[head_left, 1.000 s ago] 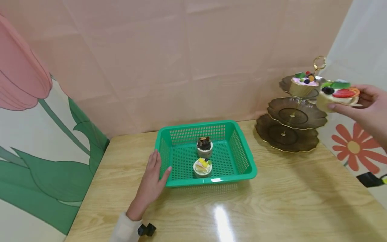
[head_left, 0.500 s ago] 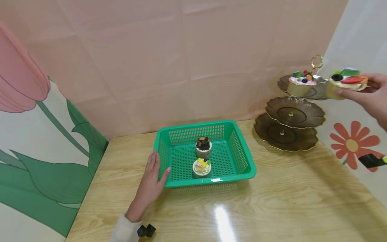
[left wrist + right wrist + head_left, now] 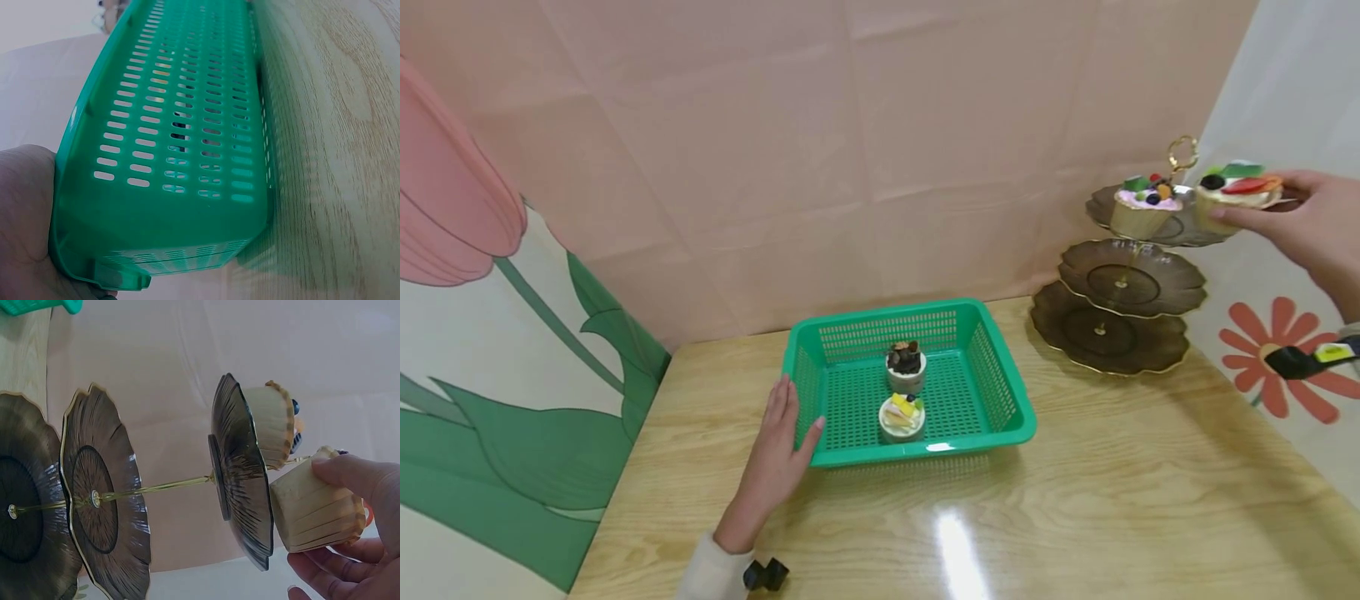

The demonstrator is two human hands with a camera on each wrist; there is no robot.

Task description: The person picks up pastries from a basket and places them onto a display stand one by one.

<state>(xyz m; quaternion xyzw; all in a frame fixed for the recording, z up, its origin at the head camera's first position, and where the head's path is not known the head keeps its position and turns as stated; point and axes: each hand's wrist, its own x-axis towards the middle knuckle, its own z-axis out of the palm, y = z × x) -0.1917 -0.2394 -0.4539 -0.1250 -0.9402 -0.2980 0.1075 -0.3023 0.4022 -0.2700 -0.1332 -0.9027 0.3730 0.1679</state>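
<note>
My right hand grips a fruit-topped cupcake with strawberry and green leaf, its base right at the rim of the top plate of a three-tier stand. On that plate sits another cupcake with pink cream and berries. My left hand lies with straight fingers against the left end of a green plastic basket. Inside the basket stand a chocolate-topped cupcake and a cupcake with yellow fruit.
The stand's middle plate and bottom plate bear no cakes. A gold ring handle rises above the top plate. Behind the wooden table hangs a pink cloth; a flower-printed panel is on the right.
The right hand has lifted the fruit-topped cupcake from beside the middle plate, then brought it left, over the top plate's right side. The left hand and basket stay put.
</note>
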